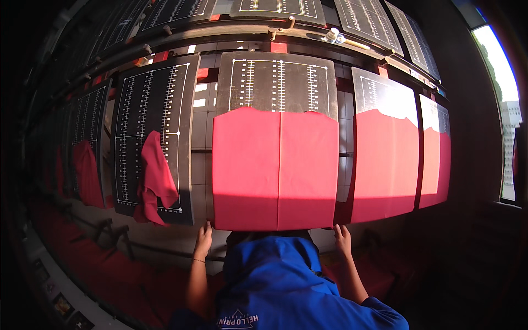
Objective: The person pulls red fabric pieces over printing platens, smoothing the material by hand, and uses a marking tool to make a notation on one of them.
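A red cut fabric panel [247,165] lies flat over the lower part of the dark printing board [264,82] in front of me. Its top edge is curved like a garment piece, and a straight line runs down its middle. At the panel's near left corner is my left hand [203,242], fingers closed together at the edge. My right hand [342,242] is at the near right corner in the same way, fingertips against the edge. The exact grip of both hands is small and partly hidden.
On the board to the left [126,121], a crumpled red fabric piece [155,181] lies loosely. Boards to the right carry flat red panels [385,165]. A rail [247,30] with pegs runs behind, with more marked boards beyond. A bright window [498,71] is at far right.
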A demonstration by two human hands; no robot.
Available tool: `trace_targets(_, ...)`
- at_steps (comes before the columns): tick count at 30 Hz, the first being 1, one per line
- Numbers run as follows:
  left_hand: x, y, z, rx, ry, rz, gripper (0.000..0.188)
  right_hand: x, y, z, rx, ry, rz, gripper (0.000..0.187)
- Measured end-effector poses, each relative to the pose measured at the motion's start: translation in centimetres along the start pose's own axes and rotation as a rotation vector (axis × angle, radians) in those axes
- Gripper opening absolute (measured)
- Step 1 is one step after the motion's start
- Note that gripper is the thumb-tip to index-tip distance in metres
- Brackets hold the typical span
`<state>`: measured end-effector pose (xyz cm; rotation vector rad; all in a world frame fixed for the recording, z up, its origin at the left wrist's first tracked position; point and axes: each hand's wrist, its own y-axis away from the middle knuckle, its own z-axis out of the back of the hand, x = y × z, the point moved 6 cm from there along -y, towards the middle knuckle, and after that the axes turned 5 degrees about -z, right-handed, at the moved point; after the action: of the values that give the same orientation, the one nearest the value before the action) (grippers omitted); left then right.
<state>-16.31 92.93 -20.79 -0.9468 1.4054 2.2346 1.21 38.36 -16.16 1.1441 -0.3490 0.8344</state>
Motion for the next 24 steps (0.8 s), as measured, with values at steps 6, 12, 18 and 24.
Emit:
trace_targets(6,-19.8,-14.6,-4.3,0.088,0.648,-0.024,0.072,20.6,-16.4,-6.2,0.332,-0.452,0.213,0.07)
trace_targets(12,-31.4,-20.5,-1.6,0.093,0.387,-0.404,0.017,29.6,-22.5,-5.8,0.249,-0.341,0.068,0.035)
trace_targets(18,-35.2,-19.6,-0.8,-0.007,0.052,-0.506,0.015,33.6,-20.5,-3.8,0.09,-0.196,0.308,0.013)
trace_targets(24,-36.6,-22.6,-1.1,-0.039,-0.02,-0.607,0.016,34.2,-23.7,-4.5,0.042,-0.231,0.316,0.013)
